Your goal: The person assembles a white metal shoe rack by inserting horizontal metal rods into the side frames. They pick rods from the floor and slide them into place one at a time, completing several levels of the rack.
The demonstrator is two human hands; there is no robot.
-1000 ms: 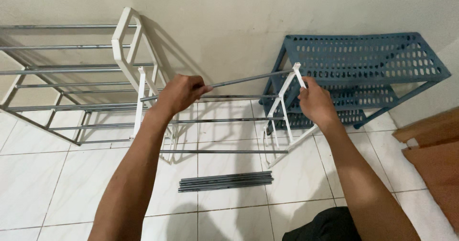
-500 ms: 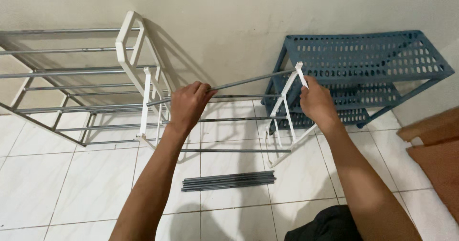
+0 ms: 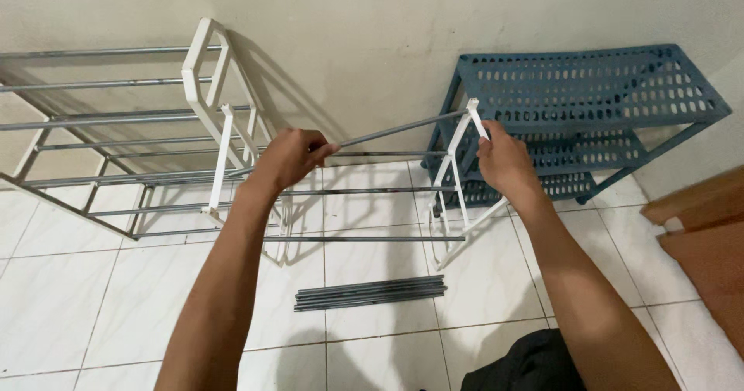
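White floor tiles (image 3: 70,298) and a plain cream wall (image 3: 372,42) are pretty much the whole backdrop from where I'm watching.

My left hand (image 3: 288,158) is curled shut around a thin grey metal rod (image 3: 403,130), fingers wrapped over the near end of it. That rod runs up and away to the right from this hand until it meets the top of the white side frame (image 3: 457,182). My right hand (image 3: 504,162) is clamped on that frame's upper part, thumb side toward the rod's far end, so the rod spans the gap between my two hands.

Just below the left hand there's the other white side frame (image 3: 225,158), standing upright, and a few more grey rods run across between the two frames under my wrists. Lowest one sits close to the floor.

Further down, between my forearms and nearer to me, a loose bundle of dark rods (image 3: 370,292) lies flat on the tiles, not touching either frame.

Off beyond the left hand, against the wall, is a bigger finished rack (image 3: 101,120) with grey bars and a white end piece. Past the right hand, leaning at the wall, is a blue plastic shelf (image 3: 589,96) with perforated tiers. Far right of the right arm, some brown cardboard (image 3: 701,228) sits at the edge of view.
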